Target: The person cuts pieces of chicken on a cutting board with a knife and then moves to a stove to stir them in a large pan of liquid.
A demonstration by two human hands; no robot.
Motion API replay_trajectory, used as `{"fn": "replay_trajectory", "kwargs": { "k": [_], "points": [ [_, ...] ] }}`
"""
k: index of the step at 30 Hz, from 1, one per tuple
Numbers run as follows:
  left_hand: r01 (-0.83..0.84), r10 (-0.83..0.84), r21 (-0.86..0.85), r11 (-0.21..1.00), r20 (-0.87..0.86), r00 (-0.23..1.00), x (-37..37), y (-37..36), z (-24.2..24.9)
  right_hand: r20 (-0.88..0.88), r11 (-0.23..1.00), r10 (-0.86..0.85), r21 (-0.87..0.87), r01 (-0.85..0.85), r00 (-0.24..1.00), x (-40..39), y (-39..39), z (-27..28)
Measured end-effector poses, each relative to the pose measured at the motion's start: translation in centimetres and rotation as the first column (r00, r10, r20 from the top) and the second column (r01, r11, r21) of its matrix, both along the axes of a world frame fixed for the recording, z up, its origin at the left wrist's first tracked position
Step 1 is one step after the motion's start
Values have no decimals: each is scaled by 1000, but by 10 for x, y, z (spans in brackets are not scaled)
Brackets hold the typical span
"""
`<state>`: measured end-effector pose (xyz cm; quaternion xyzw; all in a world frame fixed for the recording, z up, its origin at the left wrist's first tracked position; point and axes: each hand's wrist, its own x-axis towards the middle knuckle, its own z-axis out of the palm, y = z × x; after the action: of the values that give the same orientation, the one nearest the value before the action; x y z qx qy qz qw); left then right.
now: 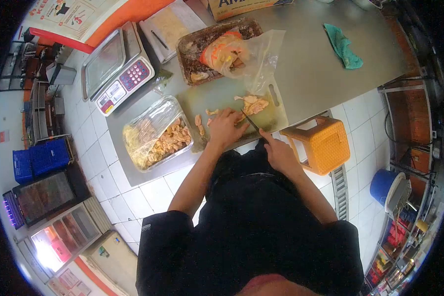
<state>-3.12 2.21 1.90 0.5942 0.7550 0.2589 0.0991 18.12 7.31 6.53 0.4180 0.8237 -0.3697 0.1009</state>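
My right hand is wrapped round the handle of a knife, whose blade points up and left over a cutting board. Close to the blade tip, my left hand presses down on the board, its fingers bent; what lies beneath them is hidden. Pale meat sits just above the knife, and smaller strips lie left of my left hand. Left of the board stands a clear tray of cut pieces, partly under plastic film.
Behind the board, a stained metal tray holds a plastic bag. A scale and papers are at the left, a green cloth at the right. A yellow stool stands by the table edge.
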Motion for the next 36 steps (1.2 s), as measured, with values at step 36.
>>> {"fn": "replay_trajectory", "kwargs": {
  "k": [36],
  "points": [
    [9,-21,96,995,123,992,5,31,-25,1,996,15,84,-15,1000,-19,27,-6]
  ]
}}
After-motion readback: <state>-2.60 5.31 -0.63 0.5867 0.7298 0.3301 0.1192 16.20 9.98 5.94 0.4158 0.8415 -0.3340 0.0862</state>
